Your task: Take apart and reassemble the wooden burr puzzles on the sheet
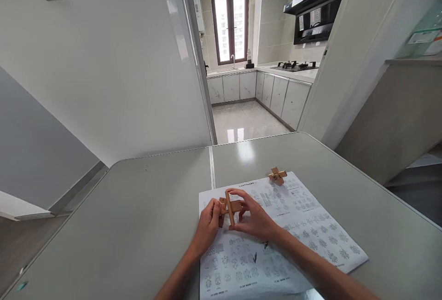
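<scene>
Between my two hands is a partly joined wooden interlocking puzzle (235, 206), held just above a printed sheet. My left hand (208, 223) is closed around its left end, thumb and fingers pressed on the blocks. With thumb and index finger my right hand (254, 217) pinches the two ends of a thin wooden stick (229, 208), which stands nearly upright across the puzzle. Its other fingers curl near the puzzle's right side. Part of the pieces is hidden behind my fingers. Under both hands lies the white instruction sheet (238, 256) with rows of small diagrams.
A second wooden piece cluster (277, 176), cross-shaped with dark marks, rests at the sheet's far edge. The grey-green table (155, 226) has a pale seam running away from me. Beyond its far edge are a white wall panel (120, 60) and a kitchen doorway.
</scene>
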Motion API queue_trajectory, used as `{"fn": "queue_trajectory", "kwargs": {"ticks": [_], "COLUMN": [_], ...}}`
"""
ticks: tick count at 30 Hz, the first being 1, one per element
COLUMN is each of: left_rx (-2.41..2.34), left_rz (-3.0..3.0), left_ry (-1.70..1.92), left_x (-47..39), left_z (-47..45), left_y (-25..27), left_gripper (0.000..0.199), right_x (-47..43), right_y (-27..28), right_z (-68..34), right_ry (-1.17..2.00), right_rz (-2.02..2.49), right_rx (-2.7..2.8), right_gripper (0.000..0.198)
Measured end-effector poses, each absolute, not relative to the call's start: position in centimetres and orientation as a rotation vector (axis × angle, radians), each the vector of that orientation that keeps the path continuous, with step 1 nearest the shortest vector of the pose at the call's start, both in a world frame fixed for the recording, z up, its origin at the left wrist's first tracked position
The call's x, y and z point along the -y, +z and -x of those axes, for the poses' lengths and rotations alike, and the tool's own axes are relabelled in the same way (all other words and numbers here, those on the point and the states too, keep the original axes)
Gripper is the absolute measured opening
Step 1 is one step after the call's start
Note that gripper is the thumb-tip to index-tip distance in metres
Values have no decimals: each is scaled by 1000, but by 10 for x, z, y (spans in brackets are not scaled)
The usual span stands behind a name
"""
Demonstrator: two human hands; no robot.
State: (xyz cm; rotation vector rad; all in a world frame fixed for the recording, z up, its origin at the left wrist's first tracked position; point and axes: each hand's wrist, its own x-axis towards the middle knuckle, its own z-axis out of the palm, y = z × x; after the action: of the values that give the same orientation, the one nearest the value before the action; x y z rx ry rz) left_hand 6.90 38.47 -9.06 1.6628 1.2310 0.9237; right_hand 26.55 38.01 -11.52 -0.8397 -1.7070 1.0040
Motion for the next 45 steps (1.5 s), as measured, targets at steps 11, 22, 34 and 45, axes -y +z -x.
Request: {"fn": "queue_trajectory", "kwargs": {"ticks": [11,22,34,45], "left_rx": [-1234,-1291,-1336,-1770], "left_rz": [-1637,-1641,-1835,-2441], "left_ry": [948,980,1055,726], "left_x": [-383,-383,-385,-389], "left_z": [-70,-70,-67,-58], "left_y": [-89,-85,-84,-100], "left_gripper": [45,46,43,24], "right_x": [-379,-379,-387,-400], "right_y": [-113,-107,-108,-123], "right_z": [-266,-271,-271,-276], "right_ry": [1042,1189,1330,1112], "right_rz": [829,846,860,1011], "right_rx": [1650,1597,1413,1233], "right_gripper": [79,82,36,43]}}
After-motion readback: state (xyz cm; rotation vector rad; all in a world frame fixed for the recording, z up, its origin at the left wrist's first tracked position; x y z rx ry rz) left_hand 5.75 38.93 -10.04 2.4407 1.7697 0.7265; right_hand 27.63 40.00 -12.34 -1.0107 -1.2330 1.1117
